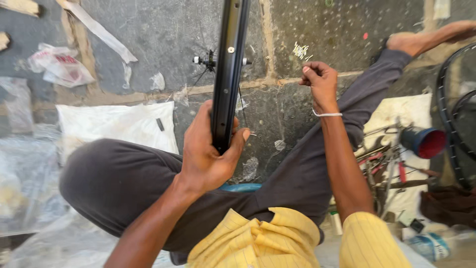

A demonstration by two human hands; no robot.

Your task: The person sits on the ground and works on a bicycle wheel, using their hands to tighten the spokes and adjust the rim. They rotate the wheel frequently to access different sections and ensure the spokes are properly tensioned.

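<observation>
Black bicycle wheel rim [229, 64] stands edge-on at frame centre, upright, running off top edge. Hub with axle [213, 61] visible behind rim, thin spokes [241, 106] fanning down. Left hand [208, 149] clasps rim's lower end, thumb across near face. Right hand [320, 79] raised to right of rim, fingers pinched closed; what it pinches too small to tell. White band on right wrist. Person seated on stone floor [163, 39], dark trousers, yellow shirt. Small pale heap of spoke nipples [300, 50] on floor. Tools [384, 159] and blue-red cup [425, 142] at right; white sack [114, 124] at left.
</observation>
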